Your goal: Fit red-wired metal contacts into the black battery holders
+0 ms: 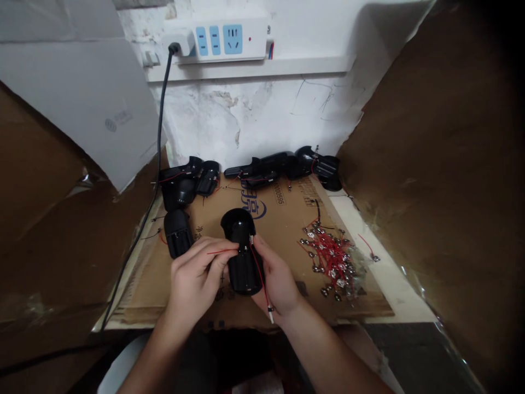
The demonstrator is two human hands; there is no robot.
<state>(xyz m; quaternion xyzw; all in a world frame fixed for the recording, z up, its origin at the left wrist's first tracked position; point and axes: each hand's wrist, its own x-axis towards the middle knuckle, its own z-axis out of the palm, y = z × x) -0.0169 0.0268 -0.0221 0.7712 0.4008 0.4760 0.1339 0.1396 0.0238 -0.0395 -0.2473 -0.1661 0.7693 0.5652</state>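
While a rounded black plastic housing (243, 271) is held by the right hand (281, 282), a thin red wire (221, 252) is pinched by the left hand (193, 275), apparently mid-fitting, precise alignment needed next.

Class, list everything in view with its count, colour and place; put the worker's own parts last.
Held housing: one, black, centre
Red wires: two, red, at the held housing
Other housings: several overlapping, black, back and left
Wired contacts: many, silvery with red wires, right pile; one apart
Cardboard sheets: stacked, brown, on the table
Table: one, whitish, underneath
Cardboard sides: two, brown, left and right
Power strip: one, white with blue sockets, back wall
Plug: one, white, strip's left end
Cable: one, black, left
Wall: one, white, stained, back
Left hand: one, bare, pinching a red wire
Right hand: one, bare, gripping the held housing
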